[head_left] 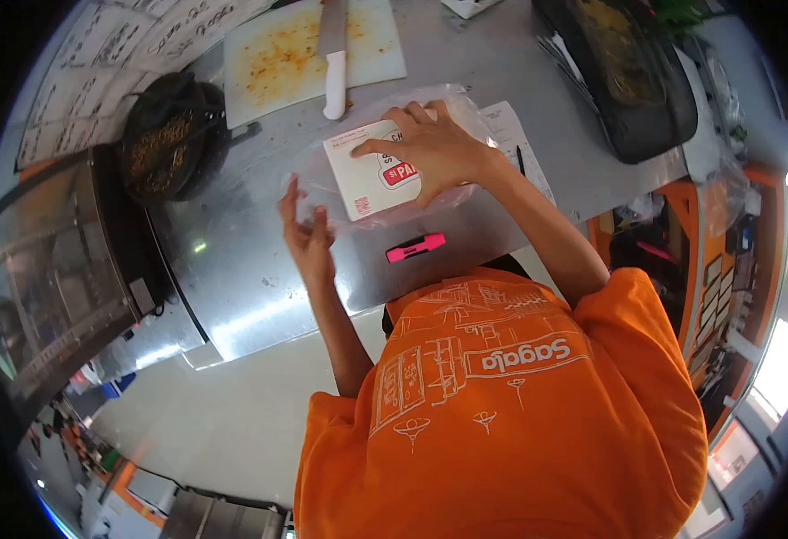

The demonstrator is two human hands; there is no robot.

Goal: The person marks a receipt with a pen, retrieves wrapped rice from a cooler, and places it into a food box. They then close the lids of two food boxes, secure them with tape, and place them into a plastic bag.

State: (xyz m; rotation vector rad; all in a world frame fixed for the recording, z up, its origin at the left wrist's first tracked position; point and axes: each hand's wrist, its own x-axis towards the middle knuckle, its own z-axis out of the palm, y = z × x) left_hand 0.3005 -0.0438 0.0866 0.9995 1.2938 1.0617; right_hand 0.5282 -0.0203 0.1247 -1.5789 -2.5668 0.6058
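A white cardboard box (352, 186) with red and black print lies on the steel counter, in or on a clear plastic bag (452, 96). My right hand (434, 148) spans the top of the box, fingers spread towards its far edge and the thumb at its near edge, gripping it. To the left of the box, my left hand (307, 241) is raised with its fingers apart, close to the bag's edge. Whether a fingertip touches the plastic is hard to see. Between the box and my body lies a pink highlighter (416, 248).
A stained cutting board (273, 58) with a white-handled knife (335, 85) lies at the far side. At the left is a black pan (165, 148) with food bits. Paper and a pen (520, 161) sit right of the box. A black container (632, 76) stands far right.
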